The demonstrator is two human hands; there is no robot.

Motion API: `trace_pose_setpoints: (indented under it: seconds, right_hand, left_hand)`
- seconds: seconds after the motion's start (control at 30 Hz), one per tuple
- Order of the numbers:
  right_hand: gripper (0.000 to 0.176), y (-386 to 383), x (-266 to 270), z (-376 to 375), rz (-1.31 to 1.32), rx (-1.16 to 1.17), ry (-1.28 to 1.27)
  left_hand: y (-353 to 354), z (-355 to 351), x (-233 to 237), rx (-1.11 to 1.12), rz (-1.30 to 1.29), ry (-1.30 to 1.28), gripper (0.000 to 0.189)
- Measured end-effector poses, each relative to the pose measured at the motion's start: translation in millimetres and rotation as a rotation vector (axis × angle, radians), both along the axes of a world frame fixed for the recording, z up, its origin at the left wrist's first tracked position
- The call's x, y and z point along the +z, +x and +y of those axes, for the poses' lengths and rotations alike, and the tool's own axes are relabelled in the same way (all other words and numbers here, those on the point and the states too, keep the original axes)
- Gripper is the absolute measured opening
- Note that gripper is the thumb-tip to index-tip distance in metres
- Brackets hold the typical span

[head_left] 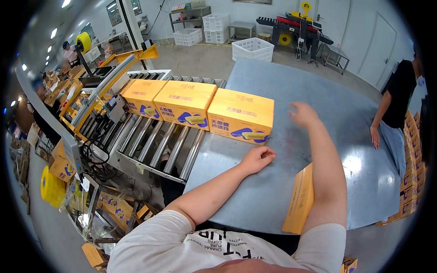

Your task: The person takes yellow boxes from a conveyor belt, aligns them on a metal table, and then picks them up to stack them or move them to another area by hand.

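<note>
A row of yellow cardboard cartons with blue and white print runs from the roller conveyor [157,143] onto the metal table [255,191]. The nearest carton [240,116] sits on the table, touching the middle carton [185,102]. Just below its front lower corner, my left hand [258,160] lies close to the tabletop, fingers curled in and nothing visible in them. To the right of that carton, my right hand [304,114] hovers over the table, slightly blurred, fingers loosely bent and apart, holding nothing. Under my right forearm a flat yellow cardboard piece [299,200] stands partly hidden.
A carton-sealing machine [102,98] frames the conveyor at left, with a third carton [142,93] beside it. A person in black [398,98] stands at the table's right edge near stacked cartons [412,159]. White crates [252,49] and another machine stand behind.
</note>
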State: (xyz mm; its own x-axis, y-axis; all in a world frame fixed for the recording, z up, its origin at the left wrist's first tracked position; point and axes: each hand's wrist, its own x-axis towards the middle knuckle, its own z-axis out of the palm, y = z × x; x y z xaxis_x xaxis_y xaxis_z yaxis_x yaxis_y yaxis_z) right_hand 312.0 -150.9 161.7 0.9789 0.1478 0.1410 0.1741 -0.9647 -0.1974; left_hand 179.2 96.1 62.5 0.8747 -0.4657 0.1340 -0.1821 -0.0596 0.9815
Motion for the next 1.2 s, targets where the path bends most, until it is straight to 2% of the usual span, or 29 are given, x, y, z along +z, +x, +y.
trace_pose_setpoints:
  seconds: [0.13,0.23,0.33,0.43,0.53,0.63,0.83,0.93,1.03,1.13,1.2]
  right_hand:
    - [0.048,4,10,-1,-0.100,-0.011,0.249]
    - [0.057,-2,22,7,-0.145,0.026,0.408]
    - [0.080,-15,41,30,-0.033,0.099,0.231]
    - [0.101,-43,46,65,-0.178,0.269,-0.248]
    - [0.118,-43,37,82,-0.035,0.316,-0.132]
    - [0.115,-32,52,62,0.127,0.375,0.021]
    - [0.102,-49,68,40,-0.291,-0.408,-0.339]
    - [0.092,-19,45,-5,-0.352,-0.554,-0.232]
    - [0.083,-26,48,-2,-0.037,-0.598,-0.263]
    - [0.075,-25,43,2,0.010,-0.570,-0.281]
    - [0.073,-16,31,-1,-0.091,-0.502,-0.220]
  left_hand:
    - [0,-1,0,0.014,-0.018,0.004,0.020]
    - [0,-1,0,0.008,-0.018,-0.006,0.020]
    - [0,-1,-1,0.000,-0.017,-0.017,0.020]
    - [1,-1,-3,-0.002,-0.020,0.001,0.021]
    - [1,0,-1,-0.004,-0.031,0.010,0.021]
    - [1,0,0,-0.002,-0.038,0.020,0.022]
    - [3,1,-3,-0.013,-0.051,0.026,0.022]
    - [1,2,3,-0.013,-0.051,0.024,0.023]
    - [0,4,4,0.002,-0.075,0.054,0.023]
    - [-1,3,3,0.006,-0.069,0.064,0.023]
    - [1,2,1,0.000,-0.062,0.052,0.023]
